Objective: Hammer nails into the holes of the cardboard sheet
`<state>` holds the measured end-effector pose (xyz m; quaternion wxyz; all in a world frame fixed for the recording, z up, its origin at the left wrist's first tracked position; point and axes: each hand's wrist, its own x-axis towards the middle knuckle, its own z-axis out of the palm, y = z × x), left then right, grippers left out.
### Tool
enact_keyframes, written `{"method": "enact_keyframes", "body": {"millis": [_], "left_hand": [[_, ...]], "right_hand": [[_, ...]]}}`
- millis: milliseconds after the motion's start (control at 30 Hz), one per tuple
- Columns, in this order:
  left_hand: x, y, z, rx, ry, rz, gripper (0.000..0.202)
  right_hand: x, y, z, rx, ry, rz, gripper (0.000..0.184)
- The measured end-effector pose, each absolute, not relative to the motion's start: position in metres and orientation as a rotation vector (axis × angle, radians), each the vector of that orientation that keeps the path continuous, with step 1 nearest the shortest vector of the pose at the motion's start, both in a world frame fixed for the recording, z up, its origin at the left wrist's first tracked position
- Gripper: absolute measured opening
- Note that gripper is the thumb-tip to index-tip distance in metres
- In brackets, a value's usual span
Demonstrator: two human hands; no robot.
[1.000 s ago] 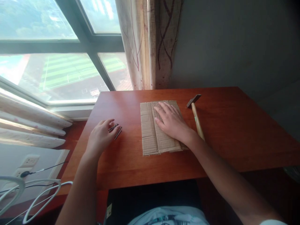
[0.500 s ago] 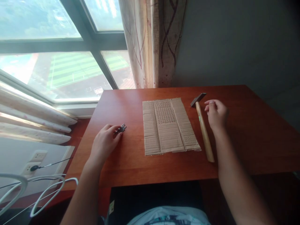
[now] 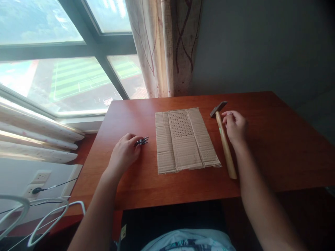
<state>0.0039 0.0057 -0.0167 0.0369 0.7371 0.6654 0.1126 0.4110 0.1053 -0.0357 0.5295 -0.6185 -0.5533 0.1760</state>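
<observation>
A flat piece of cardboard (image 3: pixel 184 141) with a grid of small holes lies in the middle of the red-brown wooden table (image 3: pixel 274 150). To its left, my left hand (image 3: pixel 124 153) is closed in a pinch on a small bunch of dark nails (image 3: pixel 141 141) that rest on the table. Right of the cardboard lies a hammer (image 3: pixel 223 139) with a wooden handle and a dark head. My right hand (image 3: pixel 235 127) rests beside the hammer's head with its fingers curled loosely, touching or nearly touching the handle but not gripping it.
A window (image 3: pixel 65 69) and a patterned curtain (image 3: pixel 167 48) stand behind the table's far left corner. A grey wall is at the back right. White cables (image 3: pixel 39 216) and a wall socket (image 3: pixel 39 177) are low on the left. The table's near edge runs above my lap.
My right hand left the cardboard and moved right to the hammer's head. My left hand gathered the nails into a pinch and slid them toward the cardboard.
</observation>
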Motion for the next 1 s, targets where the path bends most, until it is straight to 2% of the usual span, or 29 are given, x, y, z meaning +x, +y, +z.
{"method": "enact_keyframes", "body": {"millis": [367, 567, 700, 800, 1000], "left_hand": [[0.048, 0.022, -0.022, 2.253, 2.350, 0.279, 0.032], [0.049, 0.026, -0.028, 2.246, 2.442, 0.271, 0.027], [0.046, 0.025, -0.032, 2.234, 2.485, 0.296, 0.025], [0.044, 0.024, -0.034, 2.235, 2.481, 0.323, 0.025], [0.043, 0.027, -0.034, 2.197, 2.478, 0.358, 0.026]], "right_hand": [[0.407, 0.103, -0.034, -1.518, -1.384, 0.366, 0.030], [0.416, 0.107, -0.044, -1.806, -1.463, 0.122, 0.029], [0.417, 0.111, -0.050, -1.933, -1.518, 0.391, 0.041], [0.413, 0.110, -0.047, -1.917, -1.545, 0.569, 0.035], [0.407, 0.104, -0.039, -1.870, -1.631, 0.623, 0.031]]}}
